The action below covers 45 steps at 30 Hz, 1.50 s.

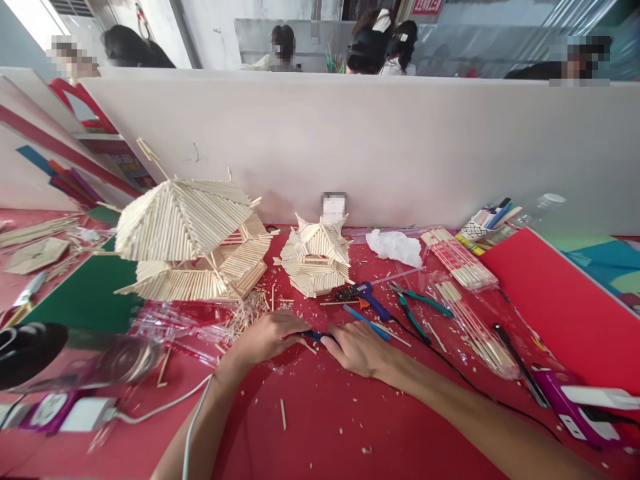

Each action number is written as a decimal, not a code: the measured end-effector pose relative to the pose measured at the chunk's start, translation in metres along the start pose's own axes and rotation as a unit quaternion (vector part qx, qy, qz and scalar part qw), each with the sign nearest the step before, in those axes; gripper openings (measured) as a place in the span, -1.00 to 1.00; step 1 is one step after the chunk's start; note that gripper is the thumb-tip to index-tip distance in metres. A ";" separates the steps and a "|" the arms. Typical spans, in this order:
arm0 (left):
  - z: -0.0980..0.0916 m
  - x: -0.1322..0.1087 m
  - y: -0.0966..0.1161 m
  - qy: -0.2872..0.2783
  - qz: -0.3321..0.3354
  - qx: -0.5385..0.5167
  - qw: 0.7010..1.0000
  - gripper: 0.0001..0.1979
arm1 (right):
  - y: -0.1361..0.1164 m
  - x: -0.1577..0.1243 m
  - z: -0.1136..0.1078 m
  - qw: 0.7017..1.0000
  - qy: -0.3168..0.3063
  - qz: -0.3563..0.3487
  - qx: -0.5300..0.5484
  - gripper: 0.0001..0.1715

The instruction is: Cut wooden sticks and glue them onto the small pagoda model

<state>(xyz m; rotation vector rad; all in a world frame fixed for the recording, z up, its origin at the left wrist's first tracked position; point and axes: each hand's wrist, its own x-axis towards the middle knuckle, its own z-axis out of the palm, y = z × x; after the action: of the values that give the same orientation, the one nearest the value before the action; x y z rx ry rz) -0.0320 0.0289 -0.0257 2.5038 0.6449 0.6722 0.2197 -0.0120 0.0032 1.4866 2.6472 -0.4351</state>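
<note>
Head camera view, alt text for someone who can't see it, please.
A person's left hand and right hand meet at a dark-blue tool above a red table strewn with wood scraps. Beyond stand two stick-built pavilion models, the larger on the left; a blue glue gun and teal-handled pliers lie near the right hand.

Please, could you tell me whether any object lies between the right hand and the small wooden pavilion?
Yes. A thin wooden stick lies just in front of the small wooden pavilion, beside the front end of the glue gun. Nearer the right hand, which holds a dark blue tool, lies a blue stick.
</note>
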 end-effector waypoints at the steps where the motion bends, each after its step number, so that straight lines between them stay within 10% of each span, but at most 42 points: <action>1: 0.000 0.000 0.000 -0.002 -0.002 0.000 1.000 -0.76 | 0.000 0.000 0.000 1.000 -0.001 0.001 -0.003 -0.45; 30: 0.002 -0.003 -0.009 0.065 -0.067 0.062 0.994 -0.75 | -0.001 -0.015 -0.010 0.992 -0.015 0.111 -0.052 -0.40; 45: 0.016 0.006 0.003 -0.059 -0.017 0.142 0.988 -0.84 | -0.014 -0.050 0.031 0.970 0.069 0.224 -0.065 -0.50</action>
<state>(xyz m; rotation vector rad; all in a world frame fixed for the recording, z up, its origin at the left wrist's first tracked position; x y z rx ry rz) -0.0170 0.0247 -0.0345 2.7607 0.7852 0.4406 0.2318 -0.0685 -0.0135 2.0550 2.2670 -0.1227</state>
